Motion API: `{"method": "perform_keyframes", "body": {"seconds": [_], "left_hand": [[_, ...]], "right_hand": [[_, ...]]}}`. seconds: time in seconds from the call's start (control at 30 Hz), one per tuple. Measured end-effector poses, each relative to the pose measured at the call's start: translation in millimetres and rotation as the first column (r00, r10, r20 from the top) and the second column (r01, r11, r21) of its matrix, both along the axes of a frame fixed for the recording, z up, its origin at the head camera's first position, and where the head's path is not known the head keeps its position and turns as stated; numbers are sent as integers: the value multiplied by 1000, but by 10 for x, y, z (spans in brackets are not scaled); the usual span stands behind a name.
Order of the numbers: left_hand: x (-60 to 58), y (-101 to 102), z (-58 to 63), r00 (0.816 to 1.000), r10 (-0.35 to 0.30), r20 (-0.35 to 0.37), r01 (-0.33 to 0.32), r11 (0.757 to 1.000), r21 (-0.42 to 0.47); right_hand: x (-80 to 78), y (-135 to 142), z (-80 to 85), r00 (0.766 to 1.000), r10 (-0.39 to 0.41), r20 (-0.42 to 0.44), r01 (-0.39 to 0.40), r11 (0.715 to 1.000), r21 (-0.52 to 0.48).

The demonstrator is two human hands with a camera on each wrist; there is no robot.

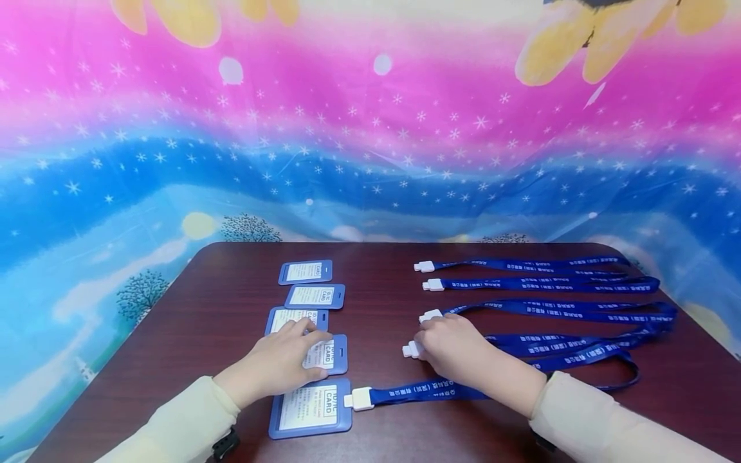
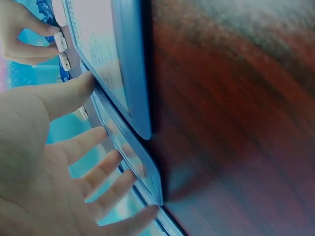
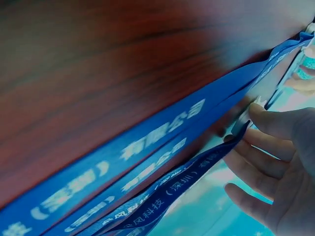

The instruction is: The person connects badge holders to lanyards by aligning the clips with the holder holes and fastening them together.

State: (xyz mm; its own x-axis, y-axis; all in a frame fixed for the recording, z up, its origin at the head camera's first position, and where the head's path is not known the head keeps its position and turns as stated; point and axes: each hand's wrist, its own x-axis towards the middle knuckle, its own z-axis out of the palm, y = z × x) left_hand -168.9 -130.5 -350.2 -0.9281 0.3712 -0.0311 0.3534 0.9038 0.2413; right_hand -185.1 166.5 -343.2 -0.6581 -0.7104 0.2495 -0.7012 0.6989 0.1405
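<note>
My left hand lies over a blue card holder, the second from the front, its fingers spread on the upper part and its thumb at the near edge. In the left wrist view the fingertips and thumb rest along this holder. My right hand pinches the white plastic clip of a blue lanyard between thumb and fingers. The right wrist view shows the dark blue strap trailing from that pinch. The clip points left toward the card holder, with a gap of table between them.
Nearest me, a card holder is joined to a lanyard's white clip. Behind my left hand, more card holders form a column. Several blue lanyards lie to the right, clips leftward, on the dark wooden table. A printed cloth hangs behind.
</note>
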Motion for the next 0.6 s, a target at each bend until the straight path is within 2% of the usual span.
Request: {"method": "perform_keyframes", "body": {"seconds": [0.33, 0.6], "left_hand": [[23, 56, -8, 998, 50, 24, -51, 998, 39], [29, 77, -24, 997, 73, 21, -74, 996, 52]], "right_hand": [[-50, -301, -13, 999, 25, -31, -23, 998, 53], [-79, -600, 18, 1000, -6, 15, 3, 984, 178]]}}
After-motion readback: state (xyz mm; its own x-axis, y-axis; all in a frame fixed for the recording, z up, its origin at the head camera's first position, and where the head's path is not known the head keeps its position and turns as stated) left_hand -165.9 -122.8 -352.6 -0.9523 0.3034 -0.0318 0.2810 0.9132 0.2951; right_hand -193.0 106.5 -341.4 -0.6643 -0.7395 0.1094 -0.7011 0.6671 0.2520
